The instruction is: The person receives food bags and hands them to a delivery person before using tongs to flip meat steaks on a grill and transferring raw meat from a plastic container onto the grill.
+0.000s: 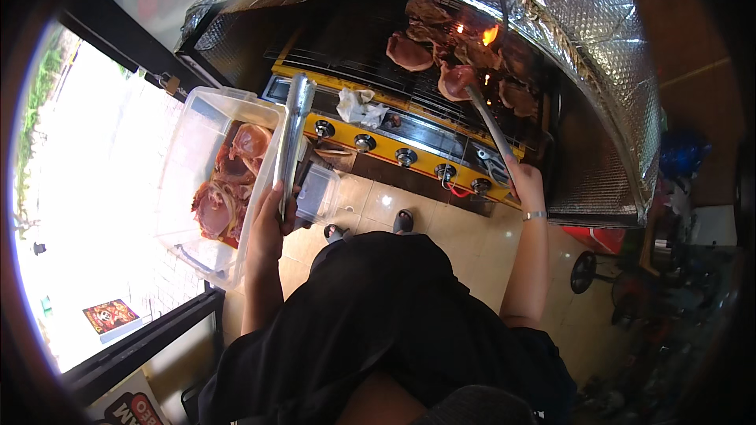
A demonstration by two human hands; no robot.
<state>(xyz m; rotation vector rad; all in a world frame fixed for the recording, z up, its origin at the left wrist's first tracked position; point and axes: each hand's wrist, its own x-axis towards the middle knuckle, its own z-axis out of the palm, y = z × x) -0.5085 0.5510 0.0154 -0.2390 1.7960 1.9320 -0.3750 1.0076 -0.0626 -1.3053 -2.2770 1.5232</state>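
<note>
My left hand (271, 218) is closed on a pair of metal tongs (297, 124), which point up beside a clear plastic container (177, 189) of raw marinated meat slices (220, 212). My right hand (525, 186) grips another metal utensil, apparently tongs (491, 124). Its far end meets a pink meat slice (455, 82) on the grill rack. Around that slice lie several others, some browned, and a small flame (489, 35) rises among them. The tips of the right utensil are partly hidden against the meat.
The yellow-fronted gas grill (381, 143) has several black knobs. Crumpled white tissue (359, 107) rests on its front ledge, and another metal tool (490, 159) lies near the right end. Foil insulation (582, 29) surrounds the back and right. A smaller clear container (319, 189) sits below my left tongs.
</note>
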